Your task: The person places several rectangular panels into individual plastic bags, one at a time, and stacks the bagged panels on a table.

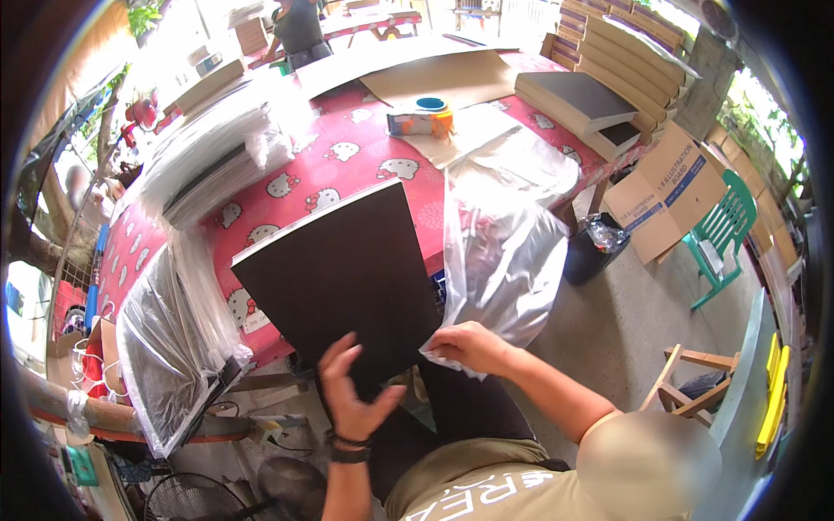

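Note:
A stack of black boards (pixel 347 278) with a pale far edge lies at a slant on the table's near side, its closest corner reaching toward my lap. My left hand (pixel 352 395), a dark band at the wrist, is at the near edge of the boards with fingers and thumb spread, gripping nothing. Whether its fingertips touch the top board I cannot tell. To the right, my right hand (pixel 469 346) pinches the lower edge of a clear plastic bag (pixel 504 260). The bag hangs off the table beside the boards, its upper part spread on the tabletop.
A pink patterned cloth (pixel 343 152) covers the table. Plastic-wrapped stacks (pixel 217 143) lie left; black boards (pixel 578 97) and brown stacks (pixel 630 74) stand far right. A blue tape roll (pixel 430 104) sits mid-table. Right on the floor are a bin (pixel 595 252) and green chair (pixel 725 226).

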Demonstrator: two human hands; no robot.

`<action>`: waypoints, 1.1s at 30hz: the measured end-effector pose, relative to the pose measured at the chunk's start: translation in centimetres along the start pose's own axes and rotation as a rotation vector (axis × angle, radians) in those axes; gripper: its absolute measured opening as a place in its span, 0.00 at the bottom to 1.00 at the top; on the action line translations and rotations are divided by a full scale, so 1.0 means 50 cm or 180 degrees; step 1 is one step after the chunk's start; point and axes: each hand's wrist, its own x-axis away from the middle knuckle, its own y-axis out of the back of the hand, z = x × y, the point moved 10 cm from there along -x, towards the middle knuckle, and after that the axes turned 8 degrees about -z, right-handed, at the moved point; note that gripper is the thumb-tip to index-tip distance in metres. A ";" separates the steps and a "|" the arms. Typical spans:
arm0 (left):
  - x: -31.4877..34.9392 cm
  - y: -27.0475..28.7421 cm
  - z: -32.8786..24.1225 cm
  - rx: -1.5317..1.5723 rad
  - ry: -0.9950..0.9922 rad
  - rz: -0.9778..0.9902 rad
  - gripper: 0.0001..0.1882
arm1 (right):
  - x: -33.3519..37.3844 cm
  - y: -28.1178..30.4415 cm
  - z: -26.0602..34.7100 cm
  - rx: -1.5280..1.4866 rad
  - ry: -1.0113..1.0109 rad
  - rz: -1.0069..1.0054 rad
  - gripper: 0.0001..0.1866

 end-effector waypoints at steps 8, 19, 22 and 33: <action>0.082 -0.199 0.080 0.1553 0.1910 0.0944 0.22 | -0.017 0.041 0.078 0.0396 -0.0336 -0.0759 0.10; 0.114 -0.202 0.101 0.2084 0.2710 0.0715 0.11 | 0.025 0.061 0.047 -0.0289 -0.0521 -0.1082 0.08; 0.107 -0.187 0.097 0.2116 0.2573 0.0583 0.12 | 0.027 0.053 0.031 -0.0259 -0.0570 -0.1128 0.08; 0.153 -0.155 0.143 0.2750 0.3229 -0.0424 0.19 | 0.019 0.007 -0.007 -0.0593 -0.0664 -0.1324 0.10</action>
